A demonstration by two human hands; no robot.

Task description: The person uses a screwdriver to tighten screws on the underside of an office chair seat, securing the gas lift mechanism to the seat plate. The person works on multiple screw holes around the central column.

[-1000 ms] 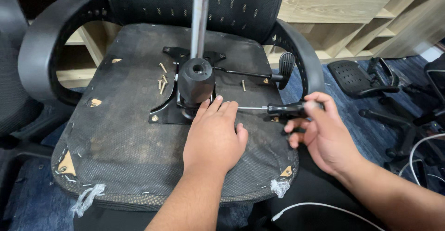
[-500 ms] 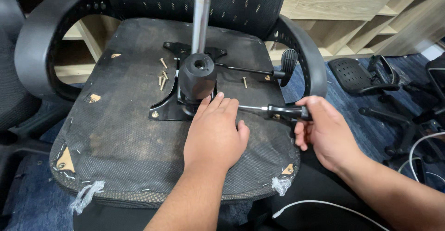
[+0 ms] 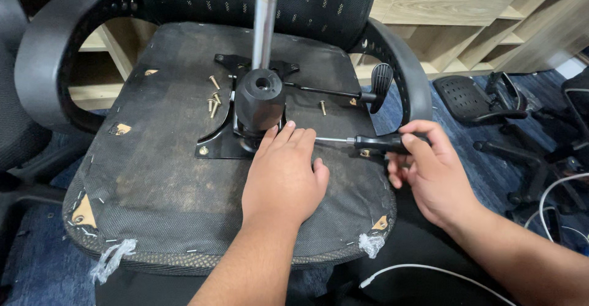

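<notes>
On the flipped chair seat (image 3: 153, 177), left hand (image 3: 283, 174) is still pressed flat, fingers together, right by the black mechanism hub (image 3: 260, 102). Right hand (image 3: 429, 171) has regripped the screwdriver (image 3: 374, 142): half a second ago it was a closed fist, now thumb and fingertips pinch the handle. Loose screws (image 3: 213, 100) haven't budged.

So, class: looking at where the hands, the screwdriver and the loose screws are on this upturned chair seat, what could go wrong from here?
1. The screwdriver lies almost flat, its shaft running under the left hand's fingertips; a slip could jab them.
2. The right hand grips only the handle's end, so the tip might cam out of the screw.
3. The loose screws lie on the sloping seat underside and could roll off onto the floor.
</notes>
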